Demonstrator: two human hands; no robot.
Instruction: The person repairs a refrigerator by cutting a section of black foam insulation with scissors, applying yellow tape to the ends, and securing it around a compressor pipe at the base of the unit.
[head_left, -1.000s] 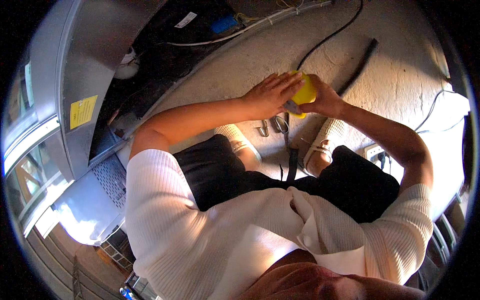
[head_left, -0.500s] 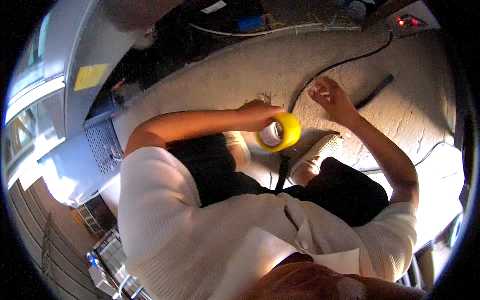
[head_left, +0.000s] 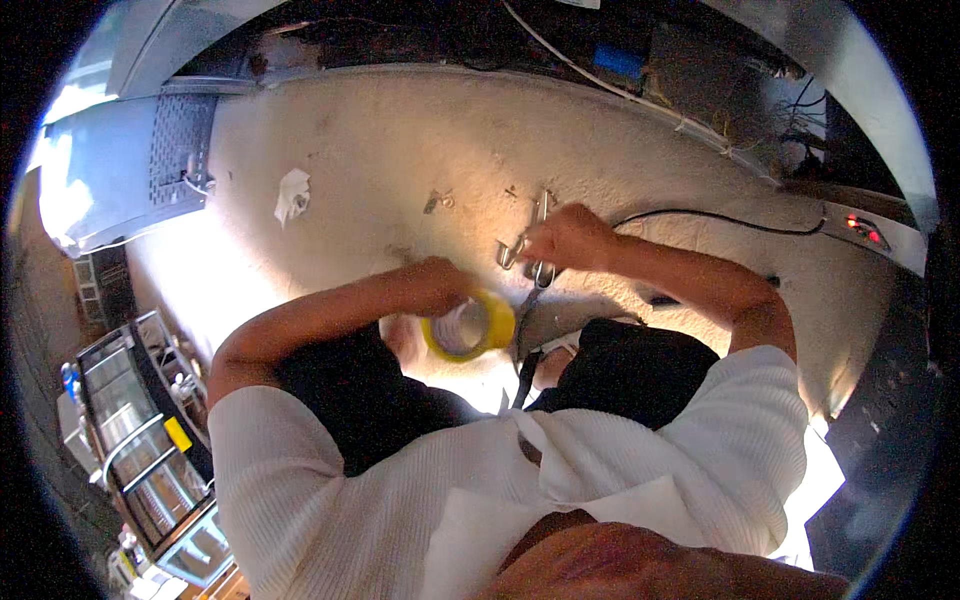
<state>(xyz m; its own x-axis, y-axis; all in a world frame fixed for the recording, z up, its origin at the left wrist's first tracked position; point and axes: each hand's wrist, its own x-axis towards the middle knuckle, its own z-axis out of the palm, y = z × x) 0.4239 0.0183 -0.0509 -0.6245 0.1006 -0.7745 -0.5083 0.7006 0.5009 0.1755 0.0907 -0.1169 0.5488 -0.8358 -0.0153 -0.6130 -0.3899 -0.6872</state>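
A roll of yellow tape (head_left: 500, 322) is in my left hand (head_left: 435, 285), fingers closed round its left side; hand and roll are slightly blurred. To the right and farther off, my right hand (head_left: 572, 240) is closed with its fingertips down at several shiny metal pieces (head_left: 511, 253) on the floor. They look like small tools or clips, but their kind is unclear. Whether one of them is within my right fingers is hidden. Just beyond that hand a slim metal piece (head_left: 546, 203) points away from me. A dark strap or cable (head_left: 524, 380) runs down between my knees.
A black cable (head_left: 720, 213) crosses the concrete floor (head_left: 360, 150) to a socket box with red lights (head_left: 866, 231). A crumpled white scrap (head_left: 293, 195) lies at left. Dark cabinets with loose wires line the far side. A glass-fronted rack (head_left: 125, 400) stands lower left.
My right hand has come left and down to the metal pieces on the floor. The yellow tape has moved left and nearer with my left hand. The view has turned.
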